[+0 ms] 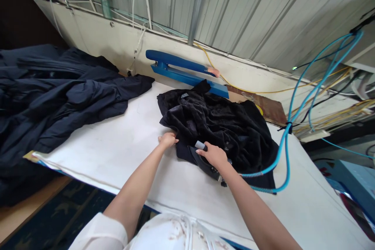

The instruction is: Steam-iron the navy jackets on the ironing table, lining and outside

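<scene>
On the desk (pixel 117 140), the right hand (pixel 216 156) grips a steam iron (pixel 206 166) at the black garment's (pixel 211 115) near edge; the left hand (pixel 168 140) pinches that edge, probably to tension the cloth.

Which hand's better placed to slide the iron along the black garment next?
Right hand, I'd say: it already holds the iron, at the near edge of the black garment. Left hand is at that garment's edge.
</scene>
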Demonstrator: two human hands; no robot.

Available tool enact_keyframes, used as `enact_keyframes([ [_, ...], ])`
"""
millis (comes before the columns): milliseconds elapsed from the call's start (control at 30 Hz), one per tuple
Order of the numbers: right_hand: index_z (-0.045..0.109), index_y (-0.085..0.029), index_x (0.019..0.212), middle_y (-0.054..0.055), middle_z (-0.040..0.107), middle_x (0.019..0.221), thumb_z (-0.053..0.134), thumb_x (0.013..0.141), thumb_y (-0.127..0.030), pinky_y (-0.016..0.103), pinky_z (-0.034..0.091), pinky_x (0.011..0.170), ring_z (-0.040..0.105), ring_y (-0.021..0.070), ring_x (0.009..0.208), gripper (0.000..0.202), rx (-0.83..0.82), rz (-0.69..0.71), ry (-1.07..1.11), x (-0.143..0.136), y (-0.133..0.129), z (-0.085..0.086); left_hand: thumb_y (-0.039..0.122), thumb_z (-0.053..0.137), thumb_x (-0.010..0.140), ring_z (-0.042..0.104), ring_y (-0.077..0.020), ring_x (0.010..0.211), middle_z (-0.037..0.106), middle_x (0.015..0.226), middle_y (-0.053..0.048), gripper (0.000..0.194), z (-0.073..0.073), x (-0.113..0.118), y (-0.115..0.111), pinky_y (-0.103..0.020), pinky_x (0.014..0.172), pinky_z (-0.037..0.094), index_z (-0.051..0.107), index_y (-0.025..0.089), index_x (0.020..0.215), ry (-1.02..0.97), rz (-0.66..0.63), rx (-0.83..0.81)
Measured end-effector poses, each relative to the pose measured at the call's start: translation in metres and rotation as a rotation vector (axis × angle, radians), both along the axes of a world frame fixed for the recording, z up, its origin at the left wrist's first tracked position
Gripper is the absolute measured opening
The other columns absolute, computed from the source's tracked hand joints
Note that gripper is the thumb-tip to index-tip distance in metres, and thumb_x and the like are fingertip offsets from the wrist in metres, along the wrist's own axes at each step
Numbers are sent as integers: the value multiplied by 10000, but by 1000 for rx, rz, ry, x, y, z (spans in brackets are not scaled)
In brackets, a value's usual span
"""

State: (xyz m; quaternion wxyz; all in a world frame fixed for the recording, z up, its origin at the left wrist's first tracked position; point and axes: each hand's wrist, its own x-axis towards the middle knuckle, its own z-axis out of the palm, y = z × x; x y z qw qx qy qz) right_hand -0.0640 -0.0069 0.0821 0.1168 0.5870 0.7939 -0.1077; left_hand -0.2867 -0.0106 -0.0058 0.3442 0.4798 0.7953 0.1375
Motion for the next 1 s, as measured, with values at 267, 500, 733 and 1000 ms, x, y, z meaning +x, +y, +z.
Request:
enact_keyframes([
  [267,507,-279,1068,67,628,972,338,718,-687,339,402,681,575,264,895,564,-18,-63,-60,16,2,-6,387,597,635,584,-188,820,641,753,24,169,2,-8,0,-331,794,360,585,230,695,-68,31,-10],
  [500,523,-281,1028,47,644,916,365,716,-677,297,377,659,583,240,861,528,-12,40,-25,20,-4,-1,394,551,677,582,-163,738,618,646,33,194,5,-8,-4,-335,804,361,577,215,608,-77,-33,17],
  [733,536,-284,1011,35,650,902,397,704,-671,274,356,658,582,218,849,513,-40,138,-18,-7,-8,1,379,526,689,582,-178,775,638,704,20,172,-1,-6,-2,-363,821,356,590,224,649,-43,6,38],
  [1000,529,-263,1007,53,645,919,385,706,-679,294,368,677,578,235,877,533,-64,212,-18,-24,-4,7,388,503,713,576,-188,826,648,782,14,179,1,-4,-4,-344,789,377,577,226,710,-8,33,63],
])
